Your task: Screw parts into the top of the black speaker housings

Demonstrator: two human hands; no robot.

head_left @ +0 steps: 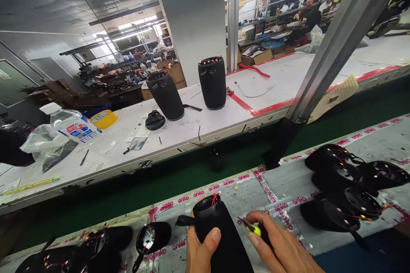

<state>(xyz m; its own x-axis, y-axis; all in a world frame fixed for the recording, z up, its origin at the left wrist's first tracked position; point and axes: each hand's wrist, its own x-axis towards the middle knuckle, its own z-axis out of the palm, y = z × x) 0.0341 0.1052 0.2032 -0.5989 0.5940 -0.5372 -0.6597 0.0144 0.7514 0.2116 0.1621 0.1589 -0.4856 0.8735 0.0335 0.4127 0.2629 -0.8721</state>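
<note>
The black speaker shell [221, 232] is standing tilted on the near worktop [288, 179], the left hand [200, 251] gripping its side while the right hand [282, 249] is pinching a yellow-tipped tool [253, 229] (end caps [346, 183] lying nearby).

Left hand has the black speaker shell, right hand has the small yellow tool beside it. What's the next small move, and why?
Probably bring the yellow tool up to the shell's open top. The left hand grips the speaker shell tilted, red wires sticking out of its rim, while the right hand holds the tool against the shell's side, short of those wires.
</note>
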